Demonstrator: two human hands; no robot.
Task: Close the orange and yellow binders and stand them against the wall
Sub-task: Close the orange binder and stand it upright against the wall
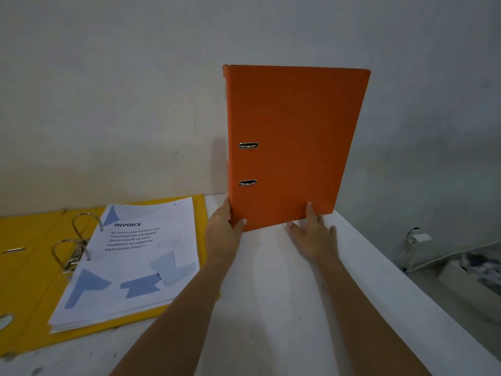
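Observation:
The orange binder (292, 137) is closed and stands upright on the white table (265, 294), its cover facing me and its top leaning toward the wall (135, 90). My left hand (225, 226) grips its lower left corner, thumb on the cover. My right hand (315, 234) lies with spread fingers against the binder's bottom edge, fingertips touching the cover. The yellow binder (24, 280) lies open and flat at the left. A stack of invoice papers (130, 261) sits on its metal rings (76, 242).
The table's right edge (406, 280) runs diagonally down to the right. Beyond it, lower down, are a white bag and a box with clutter (466, 264). The wall stands straight behind both binders.

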